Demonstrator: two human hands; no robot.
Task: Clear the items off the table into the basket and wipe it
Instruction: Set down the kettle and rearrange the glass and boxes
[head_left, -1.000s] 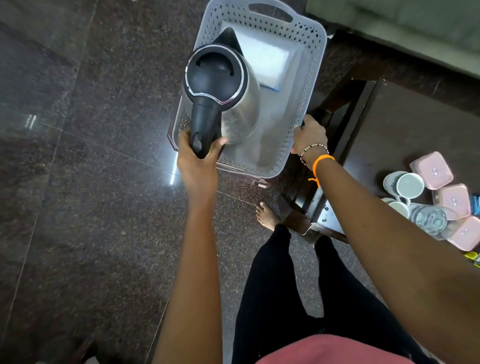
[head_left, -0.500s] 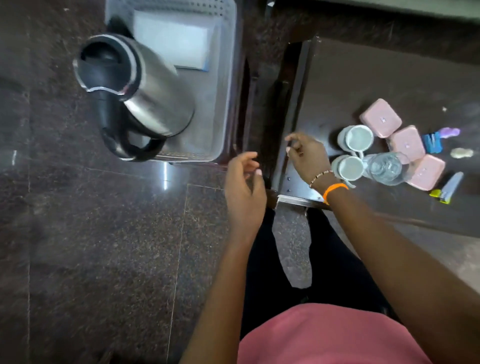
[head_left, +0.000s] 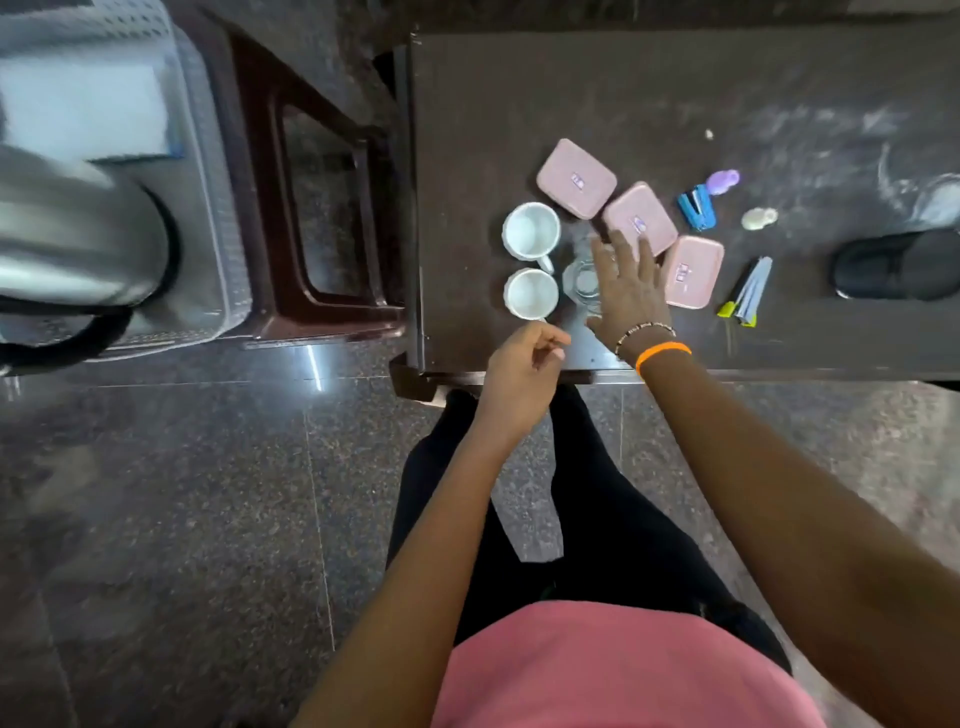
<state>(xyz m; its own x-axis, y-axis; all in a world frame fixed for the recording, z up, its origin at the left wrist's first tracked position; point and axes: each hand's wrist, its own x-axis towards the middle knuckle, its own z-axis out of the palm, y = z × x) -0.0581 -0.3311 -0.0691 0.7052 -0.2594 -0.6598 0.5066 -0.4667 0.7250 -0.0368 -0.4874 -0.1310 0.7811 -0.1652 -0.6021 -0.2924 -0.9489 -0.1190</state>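
On the dark desk (head_left: 519, 93), empty right hand (head_left: 628, 291) spreads fingers (head_left: 621, 249) over the clear glass (head_left: 582, 280); steel kettle (head_left: 72, 234) now sits released in the grey basket (head_left: 218, 208).

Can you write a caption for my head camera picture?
Right hand reaches over a clear glass beside two white mugs; kettle sits in basket.

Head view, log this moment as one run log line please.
kettle: in basket | right hand: open over glass | left hand: empty, loosely curled | table: not cleared
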